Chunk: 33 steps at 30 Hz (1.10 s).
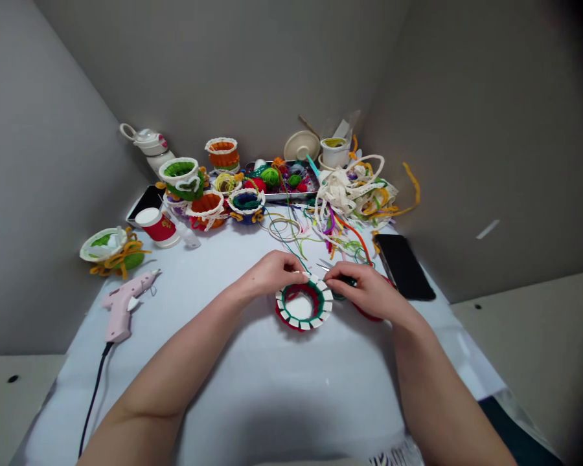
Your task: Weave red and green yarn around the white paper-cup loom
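The cup [305,324] is mid-table [272,388], its slotted white rim wound with red and green yarn [281,318]. The left hand [274,272] has its fingers closed on the far edge. The right hand [369,290] pinches its fingers together at the right edge; what they hold is too small to tell. Scissors [324,265] lie just beside it, a phone [404,266] farther right, a glue gun [126,304] left.

Our left hand [276,270] and right hand [364,288] are bare, as are the left forearm [214,336] and right forearm [427,362]. At the bottom edge we wear what looks like pale clothing [315,461], with black-and-white stripes [391,457] towards the right.
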Available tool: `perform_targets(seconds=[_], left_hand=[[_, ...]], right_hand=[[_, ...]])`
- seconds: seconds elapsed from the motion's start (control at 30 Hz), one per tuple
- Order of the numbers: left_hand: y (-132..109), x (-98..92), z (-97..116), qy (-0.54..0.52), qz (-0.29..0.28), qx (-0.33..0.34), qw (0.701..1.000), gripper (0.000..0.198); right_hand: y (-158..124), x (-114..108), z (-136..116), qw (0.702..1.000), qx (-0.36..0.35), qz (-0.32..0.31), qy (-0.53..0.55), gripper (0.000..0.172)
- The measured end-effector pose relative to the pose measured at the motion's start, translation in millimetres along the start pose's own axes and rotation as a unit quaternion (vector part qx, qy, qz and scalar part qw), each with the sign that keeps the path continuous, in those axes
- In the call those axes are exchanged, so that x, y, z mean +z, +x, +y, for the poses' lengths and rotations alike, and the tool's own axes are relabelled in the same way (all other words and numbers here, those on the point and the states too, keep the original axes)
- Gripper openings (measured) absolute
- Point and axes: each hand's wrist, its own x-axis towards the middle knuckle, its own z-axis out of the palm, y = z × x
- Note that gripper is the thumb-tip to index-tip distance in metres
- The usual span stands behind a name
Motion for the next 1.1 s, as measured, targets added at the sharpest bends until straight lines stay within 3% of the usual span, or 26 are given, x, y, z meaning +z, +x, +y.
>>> perform_targets(seconds=[0.27,0.53,0.87,1.1], left_hand=[[-0.4,2.3,-1.2,0.029,0.025,-0.001,0.999,0.022],[0.7,2.0,-3.2,0.027,0.023,0.002,0.999,0.023],[-0.8,-0.2,-2.1,-0.008,-0.006,-0.017,1.0,0.021],[-2.1,-0.4,4.1,-0.023,-0.019,-0.008,1.0,0.022]], right_hand=[[-2.0,1.4,-7.3,0.998,-0.034,0.06,0.012,0.012],[-5.5,-1.2,-6.0,0.996,-0.088,0.017,0.0,0.01],[-2.8,-5.0,-3.4,0.997,-0.03,-0.068,0.001,0.015],[-0.9,2.8,-2.7,0.998,-0.028,-0.064,0.012,0.017]])
